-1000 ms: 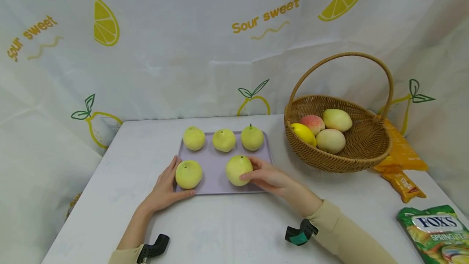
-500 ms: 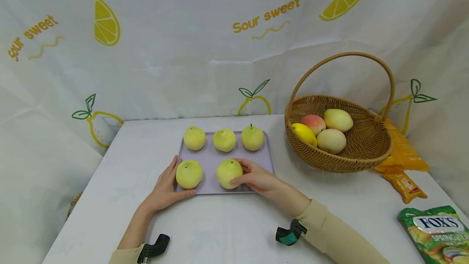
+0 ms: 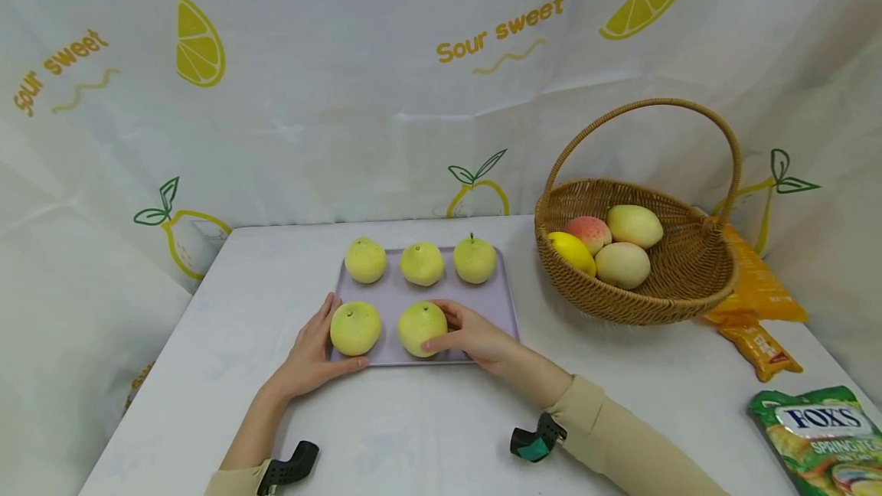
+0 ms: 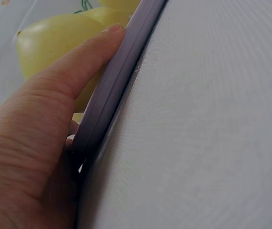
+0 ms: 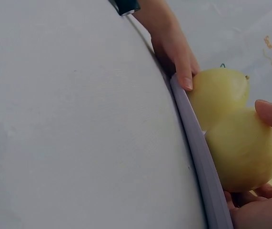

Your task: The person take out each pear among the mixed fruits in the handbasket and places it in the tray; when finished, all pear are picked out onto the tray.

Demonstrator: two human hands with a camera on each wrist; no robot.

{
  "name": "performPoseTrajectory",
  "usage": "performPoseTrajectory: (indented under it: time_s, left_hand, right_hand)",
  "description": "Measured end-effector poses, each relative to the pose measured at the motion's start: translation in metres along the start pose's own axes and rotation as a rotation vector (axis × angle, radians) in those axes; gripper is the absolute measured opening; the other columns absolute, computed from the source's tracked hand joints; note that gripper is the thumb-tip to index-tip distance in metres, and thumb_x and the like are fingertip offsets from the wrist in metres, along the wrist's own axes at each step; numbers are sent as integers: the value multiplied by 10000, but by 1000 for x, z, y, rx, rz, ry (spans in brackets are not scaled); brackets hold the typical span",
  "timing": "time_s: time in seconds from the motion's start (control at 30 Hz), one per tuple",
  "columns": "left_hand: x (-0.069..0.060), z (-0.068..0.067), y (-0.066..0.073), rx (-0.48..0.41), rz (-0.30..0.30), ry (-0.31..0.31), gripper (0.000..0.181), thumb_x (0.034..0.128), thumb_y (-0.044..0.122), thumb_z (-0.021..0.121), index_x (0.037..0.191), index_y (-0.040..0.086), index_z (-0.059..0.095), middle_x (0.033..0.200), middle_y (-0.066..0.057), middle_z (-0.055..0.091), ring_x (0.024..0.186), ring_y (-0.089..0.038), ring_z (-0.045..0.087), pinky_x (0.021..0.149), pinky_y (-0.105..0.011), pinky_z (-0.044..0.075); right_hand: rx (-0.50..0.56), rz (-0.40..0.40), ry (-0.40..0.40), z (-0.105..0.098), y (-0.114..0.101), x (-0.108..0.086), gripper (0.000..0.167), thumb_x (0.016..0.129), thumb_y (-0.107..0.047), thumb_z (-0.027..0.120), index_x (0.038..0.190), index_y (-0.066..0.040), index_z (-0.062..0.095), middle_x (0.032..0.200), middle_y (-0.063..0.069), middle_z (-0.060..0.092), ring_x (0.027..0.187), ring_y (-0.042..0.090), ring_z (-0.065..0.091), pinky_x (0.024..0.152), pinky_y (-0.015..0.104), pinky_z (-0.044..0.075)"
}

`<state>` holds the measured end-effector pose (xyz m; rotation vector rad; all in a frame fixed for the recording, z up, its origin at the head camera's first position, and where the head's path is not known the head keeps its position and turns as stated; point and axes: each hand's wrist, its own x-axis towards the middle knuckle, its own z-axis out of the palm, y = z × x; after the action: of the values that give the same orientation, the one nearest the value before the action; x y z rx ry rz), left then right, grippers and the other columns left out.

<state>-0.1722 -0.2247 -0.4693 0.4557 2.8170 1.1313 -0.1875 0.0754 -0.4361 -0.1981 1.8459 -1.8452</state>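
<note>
Several round pale yellow-green pears stand on a lilac tray (image 3: 393,293). My right hand (image 3: 478,335) holds a pear (image 3: 420,327) at the tray's front middle, thumb on its near side and fingers behind it. The right wrist view shows that pear (image 5: 245,148) close to the tray's front rim. My left hand (image 3: 313,354) lies spread round the tray's front-left corner, its thumb straight along the front rim. Just inside that hand sits another pear (image 3: 354,328). Along the back stand three more, a left pear (image 3: 365,259), a middle pear (image 3: 422,263) and a right pear (image 3: 474,259).
Right of the tray stands a wicker basket (image 3: 641,308) with a tall handle, holding a lemon (image 3: 573,252), a peach (image 3: 589,234) and two pale fruits. Orange packets (image 3: 761,347) and a green candy bag (image 3: 820,438) lie at the table's right. A printed cloth hangs behind.
My right hand has carried its pear leftward across the tray's front row, closer to the front-left pear. The left hand, the tray and the other pears have stayed in place.
</note>
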Motion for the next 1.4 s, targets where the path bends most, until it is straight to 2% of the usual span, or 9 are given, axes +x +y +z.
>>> performPoseTrajectory:
  time_s: [0.3, 0.57, 0.8, 1.1, 1.4]
  left_hand:
    - [0, 0, -2, 9, 9, 5, 1134, 759, 479, 805, 1551, 6, 145, 1624, -162, 39, 1455, -434, 49, 1094, -665, 52]
    - [1, 2, -3, 12, 9, 1, 1128, 765, 487, 798, 1557, 24, 141, 1624, -161, 40, 1454, -435, 50, 1089, -670, 55]
    - [0, 1, -3, 8, 19, 3, 1121, 766, 472, 802, 1553, 14, 149, 1621, -174, 42, 1450, -446, 52, 1085, -675, 54]
    - [0, 0, -3, 3, 19, 4, 1105, 768, 447, 806, 1550, 8, 161, 1619, -182, 42, 1447, -454, 54, 1081, -681, 55]
    - [-1, 0, -3, -1, 21, 4, 1101, 767, 435, 811, 1552, 15, 164, 1619, -186, 38, 1447, -454, 52, 1080, -680, 53]
  right_hand:
    - [-38, -9, 3, 2, -2, -4, 754, 771, -40, 786, 1432, -10, 423, 1403, 160, 467, 1269, 300, 433, 1078, 455, 327]
    - [48, -13, -36, -7, -2, -12, 754, 804, -34, 753, 1461, 1, 384, 1446, 181, 430, 1322, 303, 398, 1087, 424, 331]
    - [83, -4, -27, -19, -1, -23, 726, 844, -18, 712, 1475, 15, 355, 1445, 211, 421, 1287, 319, 410, 1074, 416, 354]
    - [87, 7, -42, -39, -5, -45, 690, 901, -62, 655, 1496, 10, 312, 1506, 215, 355, 1346, 345, 342, 1076, 404, 350]
    - [103, 12, -35, -62, -2, -72, 671, 928, -55, 618, 1507, 4, 284, 1520, 216, 330, 1356, 354, 334, 1020, 318, 407]
